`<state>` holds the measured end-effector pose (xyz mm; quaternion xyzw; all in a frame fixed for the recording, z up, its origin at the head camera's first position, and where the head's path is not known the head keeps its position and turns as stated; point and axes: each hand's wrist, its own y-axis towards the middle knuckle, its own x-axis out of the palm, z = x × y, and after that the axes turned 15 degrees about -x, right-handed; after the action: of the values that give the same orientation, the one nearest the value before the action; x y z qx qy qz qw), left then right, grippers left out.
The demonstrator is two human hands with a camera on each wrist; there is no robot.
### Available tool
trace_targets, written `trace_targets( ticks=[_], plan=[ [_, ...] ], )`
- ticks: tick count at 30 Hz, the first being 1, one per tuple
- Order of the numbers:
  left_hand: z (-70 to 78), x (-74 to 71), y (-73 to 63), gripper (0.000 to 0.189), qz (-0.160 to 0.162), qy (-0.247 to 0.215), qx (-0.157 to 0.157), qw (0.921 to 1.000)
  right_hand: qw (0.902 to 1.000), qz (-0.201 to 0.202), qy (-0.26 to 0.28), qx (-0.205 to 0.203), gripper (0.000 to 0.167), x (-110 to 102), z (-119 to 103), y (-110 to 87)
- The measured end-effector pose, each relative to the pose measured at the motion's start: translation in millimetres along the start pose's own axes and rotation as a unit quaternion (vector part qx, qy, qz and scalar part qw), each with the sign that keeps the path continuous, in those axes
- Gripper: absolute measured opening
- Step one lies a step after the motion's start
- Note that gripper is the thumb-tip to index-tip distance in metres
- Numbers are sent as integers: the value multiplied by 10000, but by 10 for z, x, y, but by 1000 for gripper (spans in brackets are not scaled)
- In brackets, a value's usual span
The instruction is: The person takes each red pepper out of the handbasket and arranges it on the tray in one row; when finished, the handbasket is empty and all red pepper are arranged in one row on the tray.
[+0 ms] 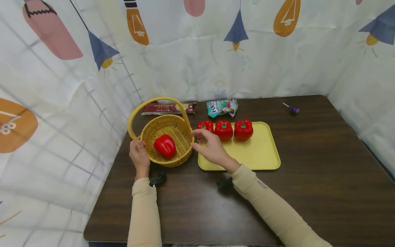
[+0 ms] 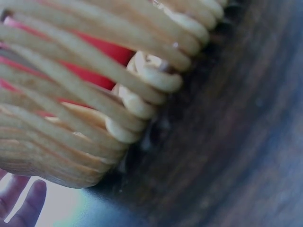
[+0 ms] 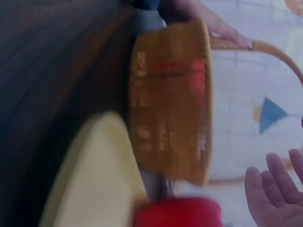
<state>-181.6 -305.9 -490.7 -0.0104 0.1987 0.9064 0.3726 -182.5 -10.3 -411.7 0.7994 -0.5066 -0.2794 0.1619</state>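
A yellow woven basket [image 1: 186, 151] with a tall arched handle stands on the table at the left. One red bell pepper [image 1: 165, 146] lies inside it, partly visible through the weave in the left wrist view. My left hand [image 1: 139, 156] holds the basket's left side, where the handle meets the rim. At the basket's right side, my right hand [image 1: 211, 146] has its fingers extended and apart, with nothing held. Behind that hand, three red bell peppers [image 1: 243, 130] sit in a row along the back of a yellow tray [image 1: 262, 151].
Behind the basket lies a dark red spaghetti pack [image 1: 163, 108]. A teal candy bag [image 1: 222, 107] is to its right, behind the tray. A purple lollipop [image 1: 294, 110] lies at the back right. A printed curtain [image 1: 197, 61] encloses the table's back and sides.
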Motion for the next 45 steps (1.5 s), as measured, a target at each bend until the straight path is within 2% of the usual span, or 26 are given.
trace_targets(
  ticks=[4,8,12,17,19,20,26,27,34,39,45],
  plan=[
    [9,-6,-3,74,19,31,25,10000,9996,-297,18,12,41,256,27,132],
    [11,-8,-4,73,22,68,46,10000,9980,-586,-74,241,46,466,74,273],
    [12,-11,-4,74,11,79,41,10000,9925,-974,-561,487,56,632,135,390],
    [28,-4,4,76,-39,29,80,10000,9831,-1316,-1175,486,65,785,203,483],
    [32,2,10,75,-14,26,109,9999,9813,-1374,-1275,448,68,828,222,511],
    [93,3,-10,75,-8,-7,108,9999,9801,-1409,-1325,450,70,848,234,523],
    [74,13,-7,74,17,29,75,10000,9723,-1618,-1598,545,79,945,286,570],
    [14,14,15,74,19,84,79,9999,9716,-1634,-1612,574,79,956,290,576],
    [32,12,2,77,-3,67,139,9999,9618,-1778,-2003,566,77,1011,363,647],
    [11,9,17,76,6,76,185,9998,9549,-1992,-2112,615,82,1038,393,677],
    [-12,-1,26,75,7,59,215,9998,9544,-2018,-2077,723,83,1053,376,667]
  ],
)
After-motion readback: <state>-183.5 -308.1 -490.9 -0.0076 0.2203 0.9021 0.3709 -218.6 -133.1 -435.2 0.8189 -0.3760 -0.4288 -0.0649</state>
